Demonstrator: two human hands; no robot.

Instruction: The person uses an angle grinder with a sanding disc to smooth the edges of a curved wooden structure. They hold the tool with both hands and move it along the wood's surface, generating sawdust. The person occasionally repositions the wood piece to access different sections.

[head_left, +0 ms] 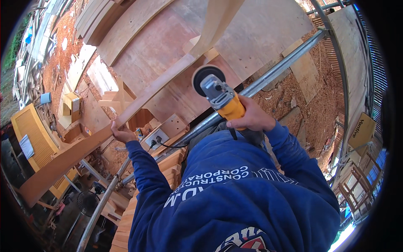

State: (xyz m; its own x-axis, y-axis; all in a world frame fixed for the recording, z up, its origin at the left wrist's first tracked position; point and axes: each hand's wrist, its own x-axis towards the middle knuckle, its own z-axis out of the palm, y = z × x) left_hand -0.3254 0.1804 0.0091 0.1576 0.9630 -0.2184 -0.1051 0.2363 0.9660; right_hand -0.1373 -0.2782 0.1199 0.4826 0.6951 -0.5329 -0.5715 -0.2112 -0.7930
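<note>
My right hand [257, 116] is wrapped round the yellow body of an angle grinder [231, 107]. Its grey metal head carries a round dark disc [197, 82], held just beside a long curved wooden piece [157, 87]; whether the disc touches the wood I cannot tell. This piece sweeps from the lower left up to the top of the view. At its near edge, my left hand [122, 133] grips it with the fingers curled round the side. The underside of the left-hand grip is hidden by the wood.
Plywood sheets [142, 46] lie beneath the wood. A metal pipe [277, 67] crosses diagonally in front of me. A power strip [156, 137] with a plugged-in black cord sits near my left forearm. Stacked curved boards [98, 21], a fan [88, 202] and sawdust [323, 88] lie around.
</note>
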